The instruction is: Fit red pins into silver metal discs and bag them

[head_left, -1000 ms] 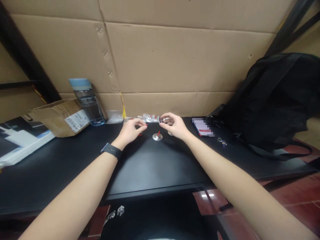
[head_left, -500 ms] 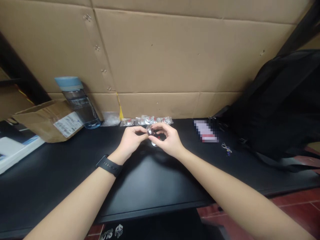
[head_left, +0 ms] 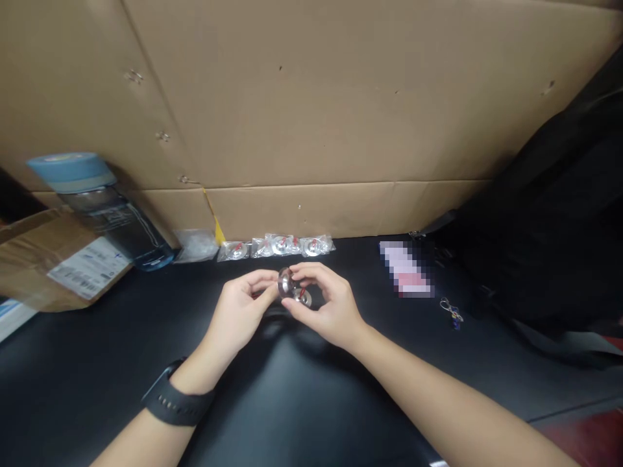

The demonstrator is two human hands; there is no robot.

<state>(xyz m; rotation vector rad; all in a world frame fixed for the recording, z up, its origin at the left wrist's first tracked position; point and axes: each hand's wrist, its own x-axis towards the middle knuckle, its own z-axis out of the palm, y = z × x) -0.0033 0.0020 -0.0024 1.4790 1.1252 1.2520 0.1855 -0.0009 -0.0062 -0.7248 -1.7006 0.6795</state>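
Note:
Both my hands meet over the middle of the black table. My left hand, with a black watch on the wrist, pinches a small round silver metal disc with its fingertips. My right hand curls round the same spot and pinches a second small silver disc with a red bit, just below the first. The two discs touch or nearly touch. Behind my hands a row of small clear bags with similar silver pieces lies against the cardboard wall.
A water bottle with a blue lid and a brown cardboard box with a label stand at the left. A black backpack fills the right. A flat pink and white object and a small keyring lie beside it. Cardboard walls the back.
My hands have come together and drawn nearer to me, and the silver disc that lay on the table is now between my fingers. The camera has tipped down and closer.

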